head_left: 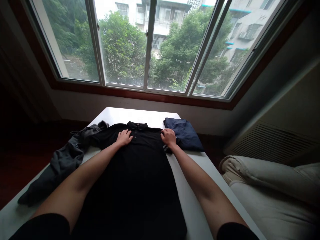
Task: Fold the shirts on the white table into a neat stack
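A black polo shirt (140,176) lies spread front side up on the white table, its collar toward the window and its hem toward me. My left hand (124,137) rests flat on the chest beside the button placket, fingers spread. At the right shoulder, my right hand (168,137) is closed over the sleeve seam with its fingers curled on the fabric. The right sleeve is partly hidden under that hand and wrist. The left sleeve reaches toward a rumpled grey garment.
The dark grey garment (67,158) lies crumpled along the table's left side. Folded navy clothing (183,133) sits at the far right of the white table (140,114). Beyond it is a window (147,50); a beige sofa (270,186) stands to the right.
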The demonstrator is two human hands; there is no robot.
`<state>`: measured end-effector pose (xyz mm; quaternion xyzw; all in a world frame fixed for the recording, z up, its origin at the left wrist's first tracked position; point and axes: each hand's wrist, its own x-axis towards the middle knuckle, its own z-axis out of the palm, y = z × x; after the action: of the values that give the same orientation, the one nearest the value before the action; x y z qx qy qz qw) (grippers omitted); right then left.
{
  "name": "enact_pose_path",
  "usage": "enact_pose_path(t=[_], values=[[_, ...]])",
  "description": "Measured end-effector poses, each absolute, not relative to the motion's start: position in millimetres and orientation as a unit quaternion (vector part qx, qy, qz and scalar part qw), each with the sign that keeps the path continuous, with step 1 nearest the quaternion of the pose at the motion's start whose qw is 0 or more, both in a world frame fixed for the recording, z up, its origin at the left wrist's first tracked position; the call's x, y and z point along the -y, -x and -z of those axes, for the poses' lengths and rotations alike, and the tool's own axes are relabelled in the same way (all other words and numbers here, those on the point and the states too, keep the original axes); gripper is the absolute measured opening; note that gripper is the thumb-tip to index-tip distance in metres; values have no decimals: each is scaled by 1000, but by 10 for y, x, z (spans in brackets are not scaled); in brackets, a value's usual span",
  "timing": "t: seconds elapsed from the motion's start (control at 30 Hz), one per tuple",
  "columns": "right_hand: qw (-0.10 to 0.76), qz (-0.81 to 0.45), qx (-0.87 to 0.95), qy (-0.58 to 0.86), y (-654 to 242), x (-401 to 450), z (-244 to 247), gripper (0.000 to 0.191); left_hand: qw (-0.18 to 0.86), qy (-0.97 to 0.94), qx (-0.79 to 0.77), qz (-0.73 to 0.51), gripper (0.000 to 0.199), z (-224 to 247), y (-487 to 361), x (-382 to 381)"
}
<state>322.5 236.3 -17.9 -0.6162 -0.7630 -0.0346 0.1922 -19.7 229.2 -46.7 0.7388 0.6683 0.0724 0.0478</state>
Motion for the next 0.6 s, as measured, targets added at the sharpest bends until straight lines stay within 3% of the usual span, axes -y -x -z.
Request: enact_pose_path(t=[0.23, 0.37, 0.47, 0.6], values=[[150, 46, 629, 761, -3756, -2049, 165, 45, 15, -802, -581, -138, 54, 451, -494, -1614], [133, -37, 634, 761, -3866, -2063, 176, 32, 66, -870, -479, -101, 60, 390, -942, -1201], [163, -85, 652, 736, -3893, -2160, 164, 24, 111, -913, -389, -54, 70, 419, -1258, -943], [248, -109, 635, 724, -3890, -2325, 80, 26, 112, -930, -346, -57, 78, 507, -1554, -695]])
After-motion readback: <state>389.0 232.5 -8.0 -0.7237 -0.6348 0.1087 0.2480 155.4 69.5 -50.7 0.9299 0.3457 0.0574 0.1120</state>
